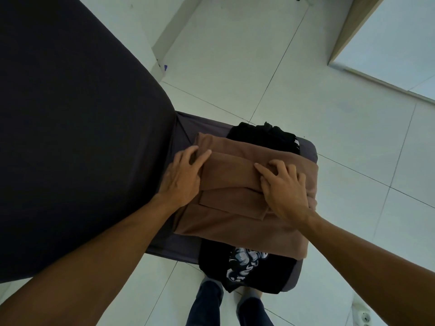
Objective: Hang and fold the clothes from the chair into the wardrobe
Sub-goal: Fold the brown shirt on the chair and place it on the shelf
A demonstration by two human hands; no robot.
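Observation:
A brown garment (240, 222), folded into a thick rectangle, lies on the chair seat (308, 151), which has a dark grey cover. My left hand (182, 177) lies on the fold's left edge, fingers spread over the cloth. My right hand (283, 187) presses on the upper layer at the right, fingers bent with the tips on the fabric. Under the brown piece lie black clothes: one bundle (263, 135) at the far side and a black shirt with a white print (244, 264) hanging over the near edge.
The chair's tall dark backrest (70, 128) fills the left half of the view. White tiled floor (259, 67) surrounds the seat. A wood-edged white panel (353, 27) stands at the upper right. My legs in dark trousers (207, 302) stand below the seat.

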